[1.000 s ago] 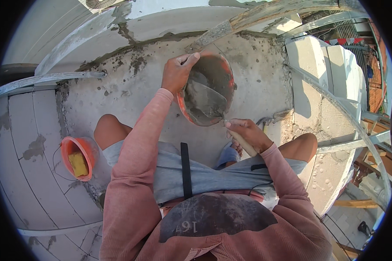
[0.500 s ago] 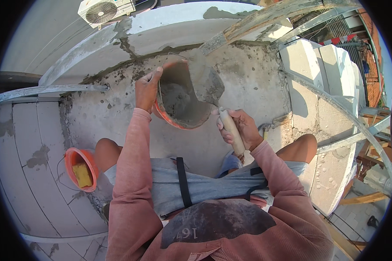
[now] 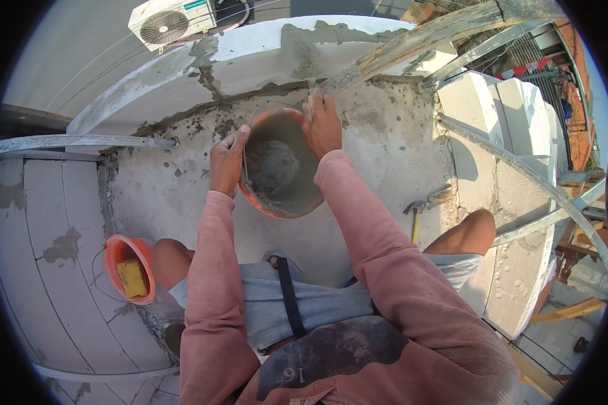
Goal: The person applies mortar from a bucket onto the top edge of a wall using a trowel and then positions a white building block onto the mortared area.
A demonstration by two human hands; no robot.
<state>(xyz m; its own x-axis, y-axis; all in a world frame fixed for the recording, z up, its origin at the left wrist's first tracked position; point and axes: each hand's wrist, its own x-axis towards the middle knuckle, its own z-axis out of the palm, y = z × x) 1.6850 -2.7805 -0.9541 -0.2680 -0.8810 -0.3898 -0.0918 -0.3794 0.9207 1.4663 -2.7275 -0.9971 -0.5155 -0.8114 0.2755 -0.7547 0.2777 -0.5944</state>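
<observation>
My left hand (image 3: 231,155) grips the rim of a round orange bucket (image 3: 309,202), which holds wet grey mortar (image 3: 277,165). Beyond the bucket my right hand (image 3: 323,121) is closed on the trowel, whose handle is mostly hidden by the hand; its mortar-covered blade (image 3: 298,50) is up at the face and top of the low white block wall (image 3: 243,46), hard to tell apart from the mortar there. A claw hammer (image 3: 416,219) lies on the floor to the right of my right forearm.
An orange pail (image 3: 148,266) with a yellow sponge (image 3: 132,277) is by my left knee. Metal bars (image 3: 81,142) cross at left and right, a timber (image 3: 439,30) at the back. White blocks (image 3: 469,101) stand right; an outdoor air-conditioner unit (image 3: 175,23) sits beyond the wall.
My right hand has lifted the trowel with mortar out of the bucket and moved it forward to the wall. My left hand and the bucket have shifted left from where they were.
</observation>
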